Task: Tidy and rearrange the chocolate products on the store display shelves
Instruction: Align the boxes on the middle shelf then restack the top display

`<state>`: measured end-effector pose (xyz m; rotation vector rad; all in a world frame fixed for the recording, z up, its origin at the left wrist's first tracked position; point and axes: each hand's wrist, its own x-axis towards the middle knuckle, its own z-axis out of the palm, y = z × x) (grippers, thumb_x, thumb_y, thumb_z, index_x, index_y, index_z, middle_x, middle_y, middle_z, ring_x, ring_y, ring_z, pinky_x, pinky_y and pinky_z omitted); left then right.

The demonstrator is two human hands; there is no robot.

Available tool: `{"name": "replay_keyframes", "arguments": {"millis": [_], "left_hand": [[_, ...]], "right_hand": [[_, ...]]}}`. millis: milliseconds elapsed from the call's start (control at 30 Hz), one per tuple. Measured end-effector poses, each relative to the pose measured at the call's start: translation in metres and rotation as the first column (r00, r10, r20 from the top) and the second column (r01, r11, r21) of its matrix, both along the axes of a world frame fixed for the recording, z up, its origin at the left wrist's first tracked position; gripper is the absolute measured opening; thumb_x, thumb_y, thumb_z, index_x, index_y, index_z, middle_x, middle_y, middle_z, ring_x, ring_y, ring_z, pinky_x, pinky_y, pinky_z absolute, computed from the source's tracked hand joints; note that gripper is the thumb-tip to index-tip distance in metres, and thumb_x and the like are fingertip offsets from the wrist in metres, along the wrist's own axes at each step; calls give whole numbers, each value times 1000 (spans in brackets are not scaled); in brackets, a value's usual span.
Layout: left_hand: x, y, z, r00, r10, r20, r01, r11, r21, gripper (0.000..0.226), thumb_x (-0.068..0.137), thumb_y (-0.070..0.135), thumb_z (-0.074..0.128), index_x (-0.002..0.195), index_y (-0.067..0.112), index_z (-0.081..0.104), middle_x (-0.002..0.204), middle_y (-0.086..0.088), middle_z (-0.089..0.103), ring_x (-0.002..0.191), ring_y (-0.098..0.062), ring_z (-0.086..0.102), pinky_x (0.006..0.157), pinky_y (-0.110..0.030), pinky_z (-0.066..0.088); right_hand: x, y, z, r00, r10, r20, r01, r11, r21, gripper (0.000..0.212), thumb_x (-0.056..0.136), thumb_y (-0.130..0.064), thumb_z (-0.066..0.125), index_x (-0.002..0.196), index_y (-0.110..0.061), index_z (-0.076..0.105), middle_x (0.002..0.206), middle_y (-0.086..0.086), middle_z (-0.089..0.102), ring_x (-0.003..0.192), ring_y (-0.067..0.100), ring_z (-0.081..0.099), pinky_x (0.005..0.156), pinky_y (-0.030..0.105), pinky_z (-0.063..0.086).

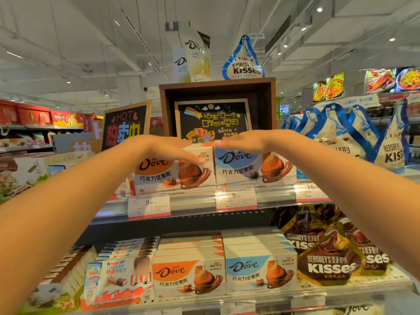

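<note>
Two hands [172, 147] [243, 142] — two upper-shelf Dove boxes [172, 171] [252, 167] — three price tags [148, 205] [236, 197] [310, 190].

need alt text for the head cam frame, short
Two bare hands rest flat on top of two Dove chocolate boxes side by side on the upper shelf: the left hand on the orange box, the right hand on the blue box. Below, more Dove boxes sit between Kinder packs and Kisses bags.

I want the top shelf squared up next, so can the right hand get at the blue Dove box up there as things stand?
Probably yes: the right hand already lies flat on top of the blue Dove box, with nothing between them.
</note>
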<state>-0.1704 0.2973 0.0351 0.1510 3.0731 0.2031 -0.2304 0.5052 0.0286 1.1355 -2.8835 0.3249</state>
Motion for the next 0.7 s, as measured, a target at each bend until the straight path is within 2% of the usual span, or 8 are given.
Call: {"name": "replay_keyframes", "arguments": {"millis": [100,200,300,400,467,500,567,700], "left_hand": [[-5,-2,0,1000,-17,-16,17,1000,-20,64,63,78,54,113,39,44,121,7,57,109,-15,55,101,-40,40],[-11,-2,-5,997,-35,-75,32,999,-40,56,76,68,55,119,34,46,119,8,59,105,-12,55,90,-31,42],[-12,-5,-8,980,-67,-189,54,996,-74,53,77,65,55,119,33,49,115,9,60,101,-11,56,86,-29,45],[-7,-10,-9,965,-100,-243,95,995,-30,50,74,65,58,109,29,54,105,7,62,90,-8,58,73,-24,46],[1,-16,-9,936,-132,-328,149,989,26,56,76,64,57,118,27,56,114,10,60,101,-9,56,83,-27,46],[6,-20,-8,924,-139,-357,169,984,55,56,79,60,57,124,27,55,122,10,57,109,-9,53,92,-31,45],[14,-28,-5,929,-137,-344,180,979,94,49,84,49,58,129,28,54,129,10,55,113,-6,50,98,-31,41],[23,-34,-2,966,-125,-224,153,982,110,44,92,39,50,135,40,43,119,17,58,104,-4,55,86,-23,44]], "right_hand": [[3,-5,3,993,-80,81,82,997,-16,71,89,-66,13,145,-27,29,153,7,28,140,29,24,113,47,17],[-2,-13,3,990,-141,18,141,990,27,70,89,-67,11,146,-30,25,153,7,27,141,30,23,113,48,16],[-4,-15,2,988,-153,-8,154,988,27,68,89,-66,11,146,-32,24,153,7,29,140,30,24,113,48,17],[2,-9,1,994,-98,-55,93,991,-92,65,94,-59,15,146,-22,27,152,8,31,139,27,27,112,41,20],[3,-1,2,997,-48,-57,33,970,-239,62,96,-54,22,145,-17,31,151,7,33,138,24,31,111,37,24],[3,4,4,999,-28,-43,17,967,-255,60,97,-51,27,144,-16,34,150,5,35,137,23,32,110,35,25],[3,14,9,1000,-3,20,7,980,-196,52,97,-41,38,143,-17,37,146,1,40,135,22,36,108,35,27],[7,17,13,992,-26,123,30,999,-30,47,97,-35,41,143,-33,32,118,-2,57,116,22,52,97,38,44]]}}
